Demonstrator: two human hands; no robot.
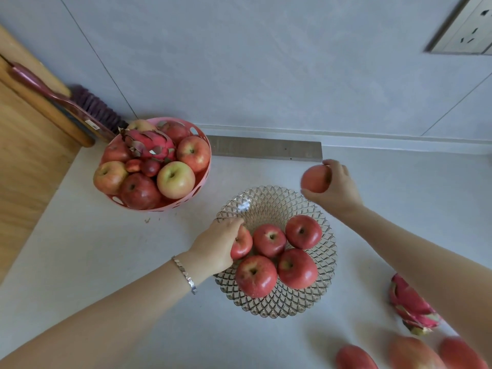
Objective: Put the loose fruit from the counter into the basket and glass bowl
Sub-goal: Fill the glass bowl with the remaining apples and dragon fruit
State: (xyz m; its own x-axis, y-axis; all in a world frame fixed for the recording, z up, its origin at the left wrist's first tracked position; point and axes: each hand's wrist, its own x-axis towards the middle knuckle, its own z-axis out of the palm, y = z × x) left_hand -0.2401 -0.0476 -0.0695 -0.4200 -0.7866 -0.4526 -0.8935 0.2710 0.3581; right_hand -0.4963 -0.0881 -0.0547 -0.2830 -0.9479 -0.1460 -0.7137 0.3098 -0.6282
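Glass, cut in a diamond pattern, makes up the bowl (pixel 277 304) at the middle of the table (pixel 106 262), and it already carries four red apples plus a fifth being set in. The left hand (pixel 215 249) is closed over that fifth apple (pixel 242 245) at the bowl's nine o'clock edge, fingers curled across its top. The right hand (pixel 335 187) grips another apple (pixel 315 179) from the side, held above the table at about one o'clock from the bowl, well clear of the rim.

At ten o'clock from the bowl stands the pink basket (pixel 205 145), heaped with apples and a dragon fruit (pixel 149 145); it looks close to full. Loose fruit remains at the bowl's four and five o'clock: a second dragon fruit (pixel 411 307), partly hidden by the right forearm, and three blurred reddish fruits (pixel 415 355) at the frame's lower edge.

Apples like these are probably firm, fairly heavy and smooth-skinned, so a full wrap around the widest part should hold best. They bruise if dropped, and the glass could chip, so each wants lowering into a gap rather than releasing from height. The dragon fruit is likely softer, with flaps that tear; cradling it from beneath seems safer.
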